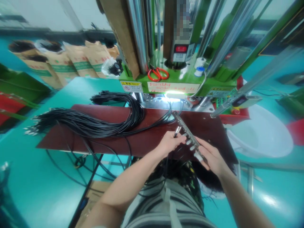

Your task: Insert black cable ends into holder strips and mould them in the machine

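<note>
A long metal bar with several pale connectors along it point(187, 130) lies slanted above the dark red board point(199, 123). My right hand point(211, 155) grips its lower end, fingers wrapped round it. My left hand point(169, 143) is closed in a pinch on a cable end with a metal tip point(177, 131), right beside the bar's left side. A thick bundle of black cables point(95, 125) curves over the board, its metal tips fanned out at the left. Thinner cables run from the bundle toward the bar's upper end.
A green machine point(142, 79) with a lit work area stands behind the board. Red-handled scissors point(158, 74) and a thread spool point(199, 71) rest on it. A white basin point(263, 133) and a red bin point(234, 119) are at the right; paper sacks point(76, 60) stand back left.
</note>
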Action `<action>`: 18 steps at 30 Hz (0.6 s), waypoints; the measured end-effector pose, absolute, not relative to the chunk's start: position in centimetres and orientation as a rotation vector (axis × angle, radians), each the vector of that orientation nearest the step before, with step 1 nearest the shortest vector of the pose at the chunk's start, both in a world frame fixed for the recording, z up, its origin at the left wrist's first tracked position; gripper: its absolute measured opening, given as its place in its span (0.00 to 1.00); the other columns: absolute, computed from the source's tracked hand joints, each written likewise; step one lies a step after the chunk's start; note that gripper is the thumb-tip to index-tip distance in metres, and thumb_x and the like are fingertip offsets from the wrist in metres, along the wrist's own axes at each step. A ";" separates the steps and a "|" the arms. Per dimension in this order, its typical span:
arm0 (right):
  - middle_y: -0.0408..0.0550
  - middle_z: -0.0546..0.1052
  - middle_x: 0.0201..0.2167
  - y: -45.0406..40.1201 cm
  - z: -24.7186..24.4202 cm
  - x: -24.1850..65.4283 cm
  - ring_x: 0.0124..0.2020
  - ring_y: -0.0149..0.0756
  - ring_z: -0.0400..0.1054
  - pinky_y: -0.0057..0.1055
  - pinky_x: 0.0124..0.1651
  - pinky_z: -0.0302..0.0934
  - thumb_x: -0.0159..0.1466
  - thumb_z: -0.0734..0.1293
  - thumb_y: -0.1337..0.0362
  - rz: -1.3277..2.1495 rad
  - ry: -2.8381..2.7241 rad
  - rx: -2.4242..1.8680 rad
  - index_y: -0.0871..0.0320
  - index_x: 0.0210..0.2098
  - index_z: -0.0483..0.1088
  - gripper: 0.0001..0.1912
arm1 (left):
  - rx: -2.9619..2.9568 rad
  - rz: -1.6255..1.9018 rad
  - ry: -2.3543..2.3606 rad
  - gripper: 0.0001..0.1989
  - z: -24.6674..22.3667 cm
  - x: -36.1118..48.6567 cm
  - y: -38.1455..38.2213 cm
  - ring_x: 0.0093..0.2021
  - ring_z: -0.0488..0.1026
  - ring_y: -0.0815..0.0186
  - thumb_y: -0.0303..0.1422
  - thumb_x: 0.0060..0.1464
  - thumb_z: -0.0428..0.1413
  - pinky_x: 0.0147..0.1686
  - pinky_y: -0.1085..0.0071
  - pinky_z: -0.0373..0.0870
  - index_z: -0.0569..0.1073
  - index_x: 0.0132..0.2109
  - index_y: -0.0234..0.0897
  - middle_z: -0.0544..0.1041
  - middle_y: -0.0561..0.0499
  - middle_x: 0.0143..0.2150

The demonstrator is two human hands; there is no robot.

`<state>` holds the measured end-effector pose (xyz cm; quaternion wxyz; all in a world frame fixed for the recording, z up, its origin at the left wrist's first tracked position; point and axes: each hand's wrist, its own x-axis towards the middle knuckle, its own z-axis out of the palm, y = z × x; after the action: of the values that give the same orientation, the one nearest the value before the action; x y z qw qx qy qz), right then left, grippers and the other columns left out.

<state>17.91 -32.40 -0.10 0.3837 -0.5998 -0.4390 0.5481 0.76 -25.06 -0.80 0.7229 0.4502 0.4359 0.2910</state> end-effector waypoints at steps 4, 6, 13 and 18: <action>0.39 0.65 0.16 -32.4 0.0 17.8 0.10 0.21 0.48 0.21 0.12 0.41 0.62 0.60 0.54 1.391 -1.161 -1.558 0.60 0.57 0.60 0.27 | 1.009 0.631 0.983 0.18 -0.7 0.7 -25.1 0.13 0.48 0.79 0.45 0.41 0.59 0.15 0.77 0.43 0.69 0.22 0.32 0.54 0.61 0.12; 0.39 0.66 0.17 -32.5 -0.2 17.8 0.11 0.21 0.50 0.21 0.12 0.43 0.62 0.60 0.53 1.391 -1.202 -1.569 0.59 0.58 0.59 0.27 | 1.031 0.641 1.000 0.18 -0.7 0.6 -25.1 0.13 0.49 0.79 0.45 0.41 0.59 0.15 0.78 0.44 0.69 0.22 0.32 0.55 0.60 0.12; 0.39 0.66 0.19 -32.6 -0.4 17.4 0.12 0.22 0.52 0.21 0.13 0.47 0.62 0.60 0.52 1.361 -1.289 -1.576 0.56 0.58 0.59 0.27 | 1.162 0.748 1.025 0.19 -1.3 0.7 -25.5 0.17 0.56 0.76 0.47 0.45 0.56 0.18 0.78 0.51 0.68 0.24 0.33 0.60 0.58 0.16; 0.41 0.68 0.18 -32.6 -0.7 17.9 0.11 0.21 0.49 0.22 0.12 0.44 0.61 0.61 0.54 1.346 -1.138 -1.541 0.58 0.56 0.61 0.26 | 1.079 0.911 1.033 0.18 -1.5 0.3 -25.4 0.16 0.51 0.77 0.49 0.55 0.44 0.15 0.79 0.45 0.64 0.35 0.38 0.58 0.60 0.19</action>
<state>17.86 -32.58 -0.67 0.3895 -0.6063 -0.4478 0.5293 0.25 -25.42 -1.45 0.6410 0.4733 0.4533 0.3995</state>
